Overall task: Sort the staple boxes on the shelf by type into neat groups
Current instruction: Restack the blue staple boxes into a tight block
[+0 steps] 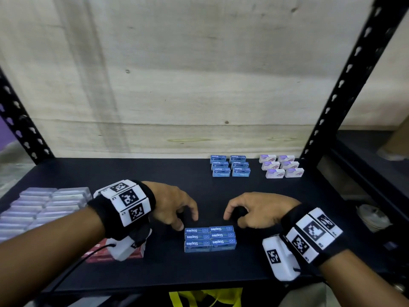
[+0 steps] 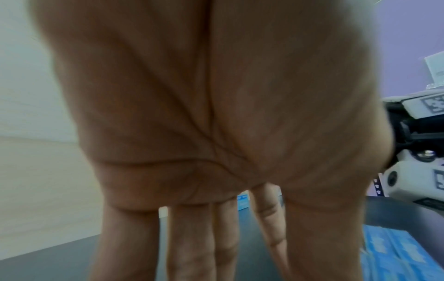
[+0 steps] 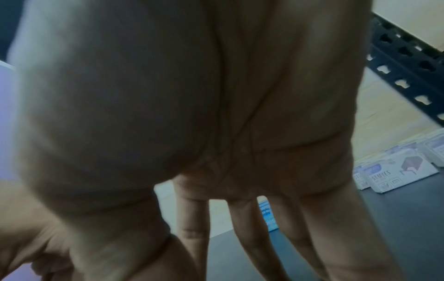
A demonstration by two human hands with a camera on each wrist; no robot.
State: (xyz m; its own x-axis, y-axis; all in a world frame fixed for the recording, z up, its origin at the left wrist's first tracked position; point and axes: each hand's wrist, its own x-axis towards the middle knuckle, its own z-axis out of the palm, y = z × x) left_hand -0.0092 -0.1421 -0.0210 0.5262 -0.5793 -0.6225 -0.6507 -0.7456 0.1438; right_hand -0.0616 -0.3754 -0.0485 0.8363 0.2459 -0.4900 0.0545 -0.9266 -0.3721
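A block of blue staple boxes (image 1: 210, 238) lies near the front of the black shelf (image 1: 132, 171). My left hand (image 1: 184, 219) hovers at its back left corner and my right hand (image 1: 234, 219) at its back right corner. Both have loosely curled fingers and hold nothing. A second blue group (image 1: 230, 166) and a white-and-purple group (image 1: 281, 166) stand in neat rows at the back right. In the left wrist view the fingers (image 2: 192, 243) hang straight beside the blue boxes (image 2: 396, 252). The right wrist view shows the white boxes (image 3: 396, 171) past the straight fingers (image 3: 250, 228).
Red boxes (image 1: 99, 254) lie at the front left, partly hidden under my left wrist. Clear plastic cases (image 1: 39, 207) fill the far left of the shelf. Black perforated uprights (image 1: 345, 85) frame the bay, and a pale board forms the back wall.
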